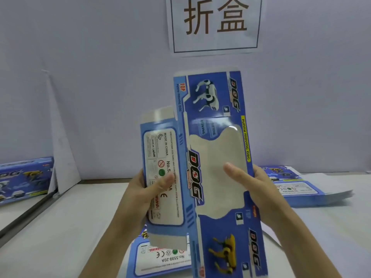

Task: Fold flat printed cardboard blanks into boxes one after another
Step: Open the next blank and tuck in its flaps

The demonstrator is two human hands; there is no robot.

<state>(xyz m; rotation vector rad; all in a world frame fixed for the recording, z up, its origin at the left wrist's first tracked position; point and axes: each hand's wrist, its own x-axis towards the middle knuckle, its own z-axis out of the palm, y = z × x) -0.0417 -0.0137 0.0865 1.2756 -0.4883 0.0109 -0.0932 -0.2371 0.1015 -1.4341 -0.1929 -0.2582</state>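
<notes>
Blue printed cardboard blank with clear window (216, 157): held upright above white table (60, 227), label panel bent at crease. Left hand (148, 189): grips label panel, thumb across print. Right hand (257, 185): grips window panel's right edge, thumb on window. Hands apart. Second flat blue blank (160, 259): on table beneath. Stack of flat blue blanks (305, 189): table, right. Blue printed box (24, 177): far left. White paper sign (214, 23): wall.

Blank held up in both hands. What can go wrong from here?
The right hand has its thumb on the clear window; pressing there may dent or smudge the film.
The held blank rises well above both hands unsupported; it may buckle off its creases.
Its lower end hangs near the flat blank beneath and could snag.
</notes>
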